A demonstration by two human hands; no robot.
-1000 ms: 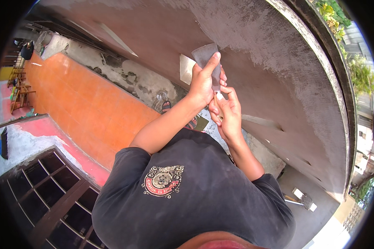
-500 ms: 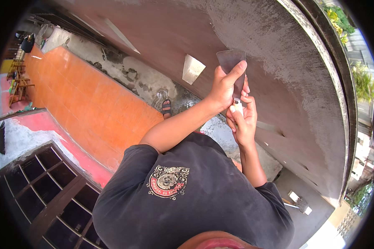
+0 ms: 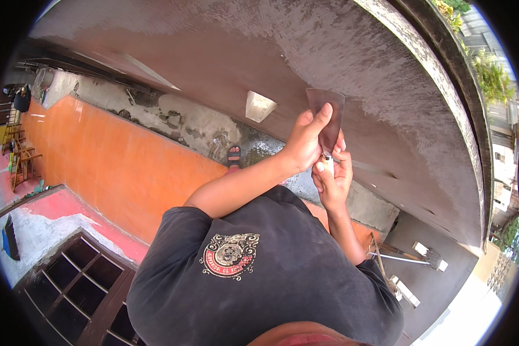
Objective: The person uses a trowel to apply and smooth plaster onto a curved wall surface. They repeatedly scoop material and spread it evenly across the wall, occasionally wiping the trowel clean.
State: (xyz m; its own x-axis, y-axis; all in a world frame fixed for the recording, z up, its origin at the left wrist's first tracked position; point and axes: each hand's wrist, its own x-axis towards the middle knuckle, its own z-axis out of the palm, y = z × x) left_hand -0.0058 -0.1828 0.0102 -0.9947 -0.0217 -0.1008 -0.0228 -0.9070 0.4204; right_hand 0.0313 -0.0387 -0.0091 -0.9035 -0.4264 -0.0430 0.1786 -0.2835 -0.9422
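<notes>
A putty knife (image 3: pixel 331 128) with a wide dark metal blade and a short white handle is held up in front of a grey-brown wall. My left hand (image 3: pixel 305 140) is closed on the blade, its thumb lying along the flat face and its fingers behind. Just below, my right hand (image 3: pixel 334 180) wraps the handle, thumb on top. The blade's broad edge points up and away from me. Whether that edge touches the wall cannot be told.
The curved wall (image 3: pixel 225 52) has patchy lighter areas and a pale cut-out opening (image 3: pixel 260 106). An orange tiled surface (image 3: pixel 121 155) stretches left beside a stained concrete strip (image 3: pixel 173 118). A long-handled brush (image 3: pixel 431 257) is at lower right; a dark-framed window (image 3: pixel 81 277) is lower left.
The whole view has shifted, bringing more of the brush at the lower right into sight. Both hands keep hold of the putty knife, whose blade has tilted slightly.
</notes>
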